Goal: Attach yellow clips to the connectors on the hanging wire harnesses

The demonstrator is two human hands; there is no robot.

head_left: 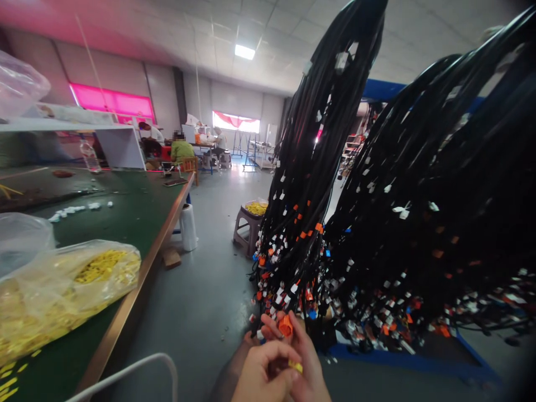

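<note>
My left hand [266, 365] is at the bottom of the view, palm turned inward, with its thumb and index finger pinching a small yellow plastic piece [295, 366]. Just beyond it, my right hand [309, 354] has its fingers and thumb around an orange connector [285, 325] whose open end faces me. The two hands overlap, and the left one partly covers the right palm. Past them hangs a thick bundle of black cables [318, 128] with white, orange and blue connectors on the ends. Whether a cable runs into the held connector is hidden.
At left, a green-topped table [134, 195] carries an open plastic bag of yellow pieces [100, 265]. A stool [247, 229] with more yellow pieces stands beside the bundle. More cables [439, 184] hang at right over a blue frame [419, 363]. People [182, 149] sit farther back.
</note>
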